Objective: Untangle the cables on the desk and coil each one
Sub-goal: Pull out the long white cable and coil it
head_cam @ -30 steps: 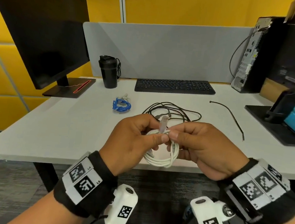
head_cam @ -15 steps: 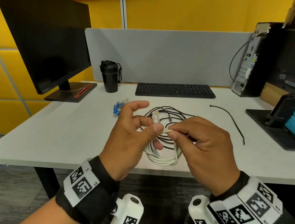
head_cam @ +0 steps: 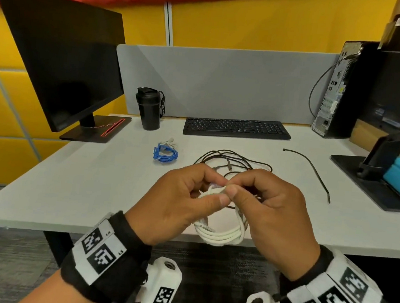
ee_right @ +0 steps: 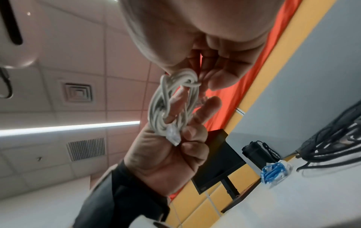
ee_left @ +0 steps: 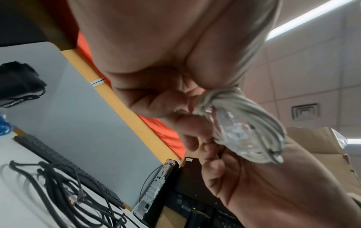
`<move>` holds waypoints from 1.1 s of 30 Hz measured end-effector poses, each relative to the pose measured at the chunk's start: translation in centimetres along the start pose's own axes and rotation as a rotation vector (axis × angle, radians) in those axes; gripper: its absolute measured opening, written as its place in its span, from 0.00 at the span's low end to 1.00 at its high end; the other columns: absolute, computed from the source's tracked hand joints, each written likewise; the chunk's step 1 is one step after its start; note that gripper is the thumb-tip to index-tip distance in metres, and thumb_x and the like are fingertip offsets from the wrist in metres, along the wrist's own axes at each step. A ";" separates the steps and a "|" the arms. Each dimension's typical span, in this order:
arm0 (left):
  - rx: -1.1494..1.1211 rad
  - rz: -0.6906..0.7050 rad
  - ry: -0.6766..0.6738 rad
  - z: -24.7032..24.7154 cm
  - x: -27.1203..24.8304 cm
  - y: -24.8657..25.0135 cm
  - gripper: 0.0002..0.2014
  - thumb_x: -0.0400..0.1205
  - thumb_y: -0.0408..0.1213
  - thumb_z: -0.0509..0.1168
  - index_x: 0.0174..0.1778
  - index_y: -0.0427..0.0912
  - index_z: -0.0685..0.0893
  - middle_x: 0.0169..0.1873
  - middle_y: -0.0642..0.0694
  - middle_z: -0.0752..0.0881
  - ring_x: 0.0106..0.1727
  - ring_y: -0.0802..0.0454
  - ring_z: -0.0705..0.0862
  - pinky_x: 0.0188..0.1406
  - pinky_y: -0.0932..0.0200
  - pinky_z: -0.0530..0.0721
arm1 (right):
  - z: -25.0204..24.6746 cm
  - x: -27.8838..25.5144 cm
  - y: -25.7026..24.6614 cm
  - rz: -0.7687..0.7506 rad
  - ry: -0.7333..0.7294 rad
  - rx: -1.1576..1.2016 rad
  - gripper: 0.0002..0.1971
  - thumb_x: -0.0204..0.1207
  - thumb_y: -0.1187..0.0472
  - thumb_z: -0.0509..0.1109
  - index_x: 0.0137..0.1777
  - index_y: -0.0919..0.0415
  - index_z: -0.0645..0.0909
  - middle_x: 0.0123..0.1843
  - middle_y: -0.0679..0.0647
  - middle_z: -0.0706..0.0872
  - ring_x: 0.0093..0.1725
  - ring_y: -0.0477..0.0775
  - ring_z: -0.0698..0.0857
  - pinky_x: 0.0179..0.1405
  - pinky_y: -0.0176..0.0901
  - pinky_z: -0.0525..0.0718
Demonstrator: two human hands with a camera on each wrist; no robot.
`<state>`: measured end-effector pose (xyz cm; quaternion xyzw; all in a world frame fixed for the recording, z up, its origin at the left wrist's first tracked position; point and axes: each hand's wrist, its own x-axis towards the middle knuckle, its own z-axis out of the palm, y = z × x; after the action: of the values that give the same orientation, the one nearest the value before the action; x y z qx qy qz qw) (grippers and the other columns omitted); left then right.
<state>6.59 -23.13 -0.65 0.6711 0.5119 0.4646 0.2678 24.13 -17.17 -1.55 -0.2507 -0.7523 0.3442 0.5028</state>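
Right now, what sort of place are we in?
Most likely an office cubicle: a pale grey desk backed by a grey fabric partition, with a black flat monitor, a black keyboard and a black tower computer.

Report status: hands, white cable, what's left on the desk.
Left hand and right hand both pinch the white cable coil, held above desk edge. Blue cable coiled. Black cables loose on desk.

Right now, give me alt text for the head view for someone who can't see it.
Both hands, left hand and right hand, pinch the top of a coiled white cable above the near edge of a grey desk. Behind lie a loose black cable, a small blue coil and a keyboard.
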 end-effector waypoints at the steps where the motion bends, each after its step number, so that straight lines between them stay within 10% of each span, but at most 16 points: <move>1: -0.024 -0.005 -0.007 0.0 0.0 -0.1 0.09 0.81 0.48 0.72 0.55 0.51 0.88 0.42 0.51 0.91 0.37 0.57 0.88 0.37 0.57 0.87 | 0.0 0.0 0.0 0.042 -0.016 0.037 0.06 0.75 0.63 0.76 0.39 0.52 0.89 0.38 0.46 0.90 0.42 0.47 0.88 0.41 0.35 0.83; 7: 0.246 0.063 0.026 -0.3 -0.1 -1.0 0.13 0.86 0.55 0.63 0.64 0.58 0.86 0.42 0.56 0.90 0.38 0.53 0.88 0.40 0.50 0.89 | 0.0 0.3 0.2 0.320 -0.091 0.237 0.12 0.72 0.59 0.78 0.54 0.50 0.85 0.42 0.54 0.91 0.41 0.53 0.91 0.37 0.41 0.87; 11: 0.335 0.047 0.099 -0.6 0.1 -1.7 0.22 0.86 0.53 0.62 0.78 0.61 0.75 0.40 0.73 0.86 0.42 0.66 0.88 0.46 0.69 0.83 | -0.5 0.7 0.7 0.453 -0.257 0.296 0.09 0.72 0.61 0.79 0.51 0.52 0.90 0.42 0.57 0.92 0.38 0.51 0.89 0.35 0.43 0.87; 17: 0.054 -0.118 0.119 -1.2 0.5 -1.6 0.37 0.84 0.47 0.68 0.83 0.71 0.54 0.50 0.59 0.91 0.51 0.58 0.91 0.49 0.65 0.87 | -0.2 1.3 2.2 0.413 -0.115 0.324 0.08 0.77 0.67 0.75 0.49 0.53 0.91 0.41 0.59 0.93 0.36 0.54 0.90 0.33 0.42 0.84; 22: 0.016 -0.281 0.249 -1.4 0.9 -2.1 0.11 0.83 0.41 0.71 0.60 0.49 0.85 0.41 0.51 0.93 0.42 0.57 0.91 0.41 0.60 0.90 | 0.9 2.6 3.2 0.489 -0.094 0.437 0.07 0.77 0.67 0.74 0.50 0.58 0.91 0.44 0.62 0.93 0.38 0.58 0.90 0.35 0.43 0.85; 33: -0.137 -0.687 0.285 -8.0 4.6 -6.6 0.05 0.81 0.34 0.72 0.48 0.37 0.88 0.44 0.37 0.93 0.36 0.50 0.90 0.32 0.61 0.87 | 6.1 9.6 5.6 0.765 -0.365 0.450 0.05 0.79 0.69 0.72 0.52 0.71 0.85 0.43 0.63 0.90 0.34 0.52 0.86 0.34 0.41 0.88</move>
<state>-3.33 -17.55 -1.17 0.3693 0.7070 0.4697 0.3784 15.07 -8.34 -1.83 -0.3299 -0.5889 0.6972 0.2413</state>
